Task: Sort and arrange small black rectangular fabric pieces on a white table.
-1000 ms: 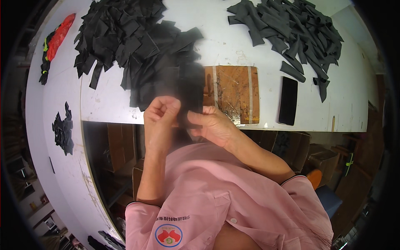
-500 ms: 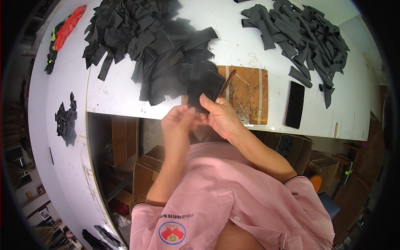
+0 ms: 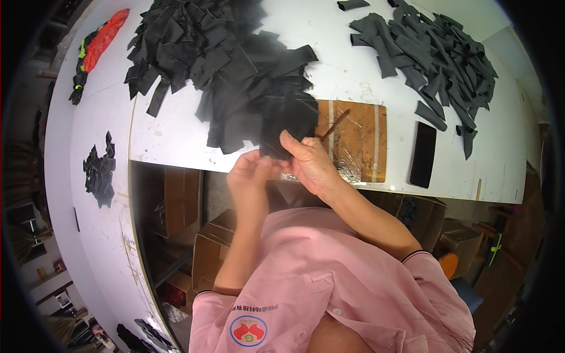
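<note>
A dark fabric piece (image 3: 287, 120) is held at the table's front edge. My right hand (image 3: 312, 162) pinches its lower right part, thumb on top and fingers beneath. My left hand (image 3: 252, 169) is closed with fingertips at the fabric's lower edge, close to the right fingers. Whether a thread or other small thing is between the left fingertips is too small to tell. Just beyond lies a large heap of black fabric pieces (image 3: 206, 65), which the held piece overlaps. A thin brown stick-like tool (image 3: 336, 122) rests on a worn wooden board (image 3: 371, 141) beside my right hand.
A black phone (image 3: 422, 154) lies right of the board. Dark tube-like fabric pieces (image 3: 435, 53) are heaped at the far right. On the left are a small black scrap pile (image 3: 100, 170) and a red plastic bundle (image 3: 106, 40). Cardboard boxes (image 3: 209, 253) stand under the white table (image 3: 170, 138).
The view has shifted slightly, so the table appears lower and further right. The held fabric now lies flatter and more of the brown tool shows. Both hands keep nearly the same grip.
</note>
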Available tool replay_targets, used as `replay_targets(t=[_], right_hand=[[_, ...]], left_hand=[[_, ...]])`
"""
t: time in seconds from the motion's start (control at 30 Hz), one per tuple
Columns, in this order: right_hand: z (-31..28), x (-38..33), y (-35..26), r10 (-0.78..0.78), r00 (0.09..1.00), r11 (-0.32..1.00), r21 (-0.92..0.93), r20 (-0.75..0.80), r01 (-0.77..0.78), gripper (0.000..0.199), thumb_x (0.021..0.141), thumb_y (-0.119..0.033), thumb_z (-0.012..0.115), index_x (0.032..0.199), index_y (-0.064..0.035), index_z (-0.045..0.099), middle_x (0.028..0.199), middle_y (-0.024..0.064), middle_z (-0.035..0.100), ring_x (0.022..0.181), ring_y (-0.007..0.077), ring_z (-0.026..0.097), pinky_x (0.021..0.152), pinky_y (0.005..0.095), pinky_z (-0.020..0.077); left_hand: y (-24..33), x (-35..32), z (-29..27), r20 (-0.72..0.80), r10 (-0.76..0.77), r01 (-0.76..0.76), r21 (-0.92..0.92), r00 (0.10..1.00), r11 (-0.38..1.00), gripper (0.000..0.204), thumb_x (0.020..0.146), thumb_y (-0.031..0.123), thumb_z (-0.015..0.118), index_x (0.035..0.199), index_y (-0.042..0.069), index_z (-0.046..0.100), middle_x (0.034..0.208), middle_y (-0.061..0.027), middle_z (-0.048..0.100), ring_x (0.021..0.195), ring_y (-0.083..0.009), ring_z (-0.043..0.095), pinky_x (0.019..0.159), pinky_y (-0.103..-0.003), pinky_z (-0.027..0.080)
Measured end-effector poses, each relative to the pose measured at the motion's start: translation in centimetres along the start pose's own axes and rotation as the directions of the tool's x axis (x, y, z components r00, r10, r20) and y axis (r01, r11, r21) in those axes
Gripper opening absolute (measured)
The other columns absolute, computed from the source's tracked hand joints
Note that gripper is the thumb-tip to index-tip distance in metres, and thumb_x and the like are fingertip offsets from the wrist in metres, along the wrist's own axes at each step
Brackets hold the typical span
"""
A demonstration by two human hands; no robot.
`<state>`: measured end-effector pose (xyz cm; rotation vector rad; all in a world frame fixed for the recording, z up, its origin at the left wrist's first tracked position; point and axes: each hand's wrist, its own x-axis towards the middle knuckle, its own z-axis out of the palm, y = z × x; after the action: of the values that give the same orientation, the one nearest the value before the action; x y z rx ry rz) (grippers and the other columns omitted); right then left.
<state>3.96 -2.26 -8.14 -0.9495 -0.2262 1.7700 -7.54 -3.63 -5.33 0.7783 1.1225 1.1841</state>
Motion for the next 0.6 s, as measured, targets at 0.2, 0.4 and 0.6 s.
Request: replay_targets(t=[0.2, 0.4, 0.6], right_hand=[[0.1, -0.4, -0.2, 0.053, 0.998, 0.995, -0.089, 0.043, -0.049, 0.032, 0.08, -0.033, 0.059, 0.073, -0.0021, 0.056, 0.068, 0.0047, 0.056, 0.051, 0.0105, 0.048, 0.045, 0.0216, 0.0384], [0.3, 0.6, -1.0, -0.006, 0.999, 0.982, -0.19, -0.04, -0.001, 0.046, 0.081, -0.044, 0.052, 0.064, -0.0014, 0.057, 0.054, 0.0043, 0.051, 0.044, 0.0093, 0.046, 0.042, 0.0207, 0.0386], [-0.6, 1.1, -2.0, 0.254, 0.961, 0.957, -0.118, -0.11, -0.266, 0.063, 0.079, -0.057, 0.043, 0.094, 0.0036, 0.052, 0.07, 0.0052, 0.054, 0.056, 0.0099, 0.047, 0.049, 0.0206, 0.0375]], left_hand=[[0.0, 0.5, -0.9, -0.044, -0.073, 0.071, -0.063, 0.996, 0.996, 0.007, 0.079, 0.002, 0.056, 0.086, -0.001, 0.056, 0.073, -0.0068, 0.06, 0.058, -0.0097, 0.055, 0.057, -0.02, 0.043], [0.4, 0.8, -2.6, -0.102, -0.079, 0.067, -0.109, 0.992, 0.992, 0.002, 0.077, 0.002, 0.058, 0.079, 0.001, 0.058, 0.072, -0.0089, 0.06, 0.057, -0.012, 0.054, 0.054, -0.021, 0.043], [2.0, 0.5, -4.3, -0.17, 0.017, -0.034, -0.096, 0.985, 0.995, 0.003, 0.075, 0.002, 0.06, 0.077, 0.001, 0.059, 0.069, -0.009, 0.059, 0.056, -0.0135, 0.053, 0.054, -0.023, 0.042]])
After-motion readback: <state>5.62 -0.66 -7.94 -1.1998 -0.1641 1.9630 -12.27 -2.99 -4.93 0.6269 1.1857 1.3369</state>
